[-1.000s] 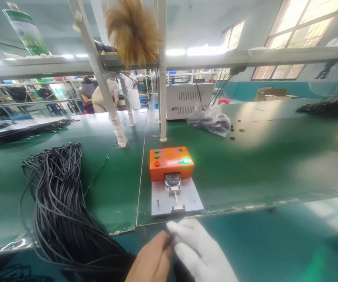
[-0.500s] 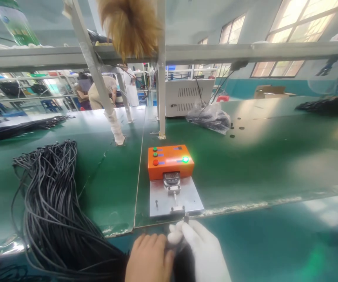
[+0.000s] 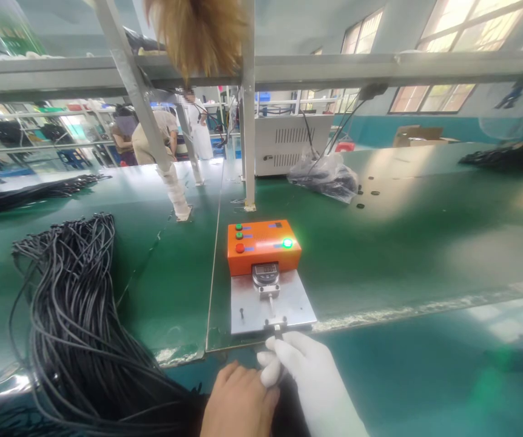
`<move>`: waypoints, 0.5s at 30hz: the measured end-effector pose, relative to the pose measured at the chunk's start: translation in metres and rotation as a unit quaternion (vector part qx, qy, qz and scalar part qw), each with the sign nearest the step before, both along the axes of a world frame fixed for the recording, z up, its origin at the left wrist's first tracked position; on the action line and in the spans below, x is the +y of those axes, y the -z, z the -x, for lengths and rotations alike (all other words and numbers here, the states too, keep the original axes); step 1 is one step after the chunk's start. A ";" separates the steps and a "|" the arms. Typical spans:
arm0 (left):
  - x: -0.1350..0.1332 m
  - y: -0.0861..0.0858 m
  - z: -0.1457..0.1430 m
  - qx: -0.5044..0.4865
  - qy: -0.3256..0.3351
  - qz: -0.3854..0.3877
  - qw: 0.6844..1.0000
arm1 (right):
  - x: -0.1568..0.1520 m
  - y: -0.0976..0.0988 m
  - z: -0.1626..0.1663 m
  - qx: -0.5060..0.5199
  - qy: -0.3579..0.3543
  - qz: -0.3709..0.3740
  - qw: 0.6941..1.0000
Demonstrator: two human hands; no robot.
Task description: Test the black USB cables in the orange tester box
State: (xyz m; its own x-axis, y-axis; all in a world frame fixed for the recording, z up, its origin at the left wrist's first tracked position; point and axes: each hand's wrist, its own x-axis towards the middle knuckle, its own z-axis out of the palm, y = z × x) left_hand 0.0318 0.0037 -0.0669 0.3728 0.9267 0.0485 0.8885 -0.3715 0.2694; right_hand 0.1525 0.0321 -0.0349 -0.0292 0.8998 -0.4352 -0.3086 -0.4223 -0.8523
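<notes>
orange tester box [image 3: 261,246] | green lamp [image 3: 287,243] | black cables [image 3: 74,328] | white-gloved right hand [image 3: 307,376] | green bench [image 3: 402,243]

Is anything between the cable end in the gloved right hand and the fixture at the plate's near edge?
Nothing visible: the right hand holds the cable end right at the fixture on the metal plate.

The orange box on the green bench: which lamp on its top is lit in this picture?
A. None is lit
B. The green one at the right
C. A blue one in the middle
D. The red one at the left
B: on the orange box, the green lamp at the right end glows brightly and casts a green halo, while the small red and green buttons at the left look unlit.
</notes>
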 end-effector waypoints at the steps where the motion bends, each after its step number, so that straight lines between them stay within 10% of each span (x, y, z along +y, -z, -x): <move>1: 0.001 0.000 0.000 -0.001 0.000 0.001 1.000 | 0.001 0.000 0.000 -0.001 0.000 0.001 1.000; 15: 0.004 -0.020 0.001 -0.035 -0.016 0.069 0.997 | 0.013 0.002 -0.004 -0.017 -0.046 -0.009 0.999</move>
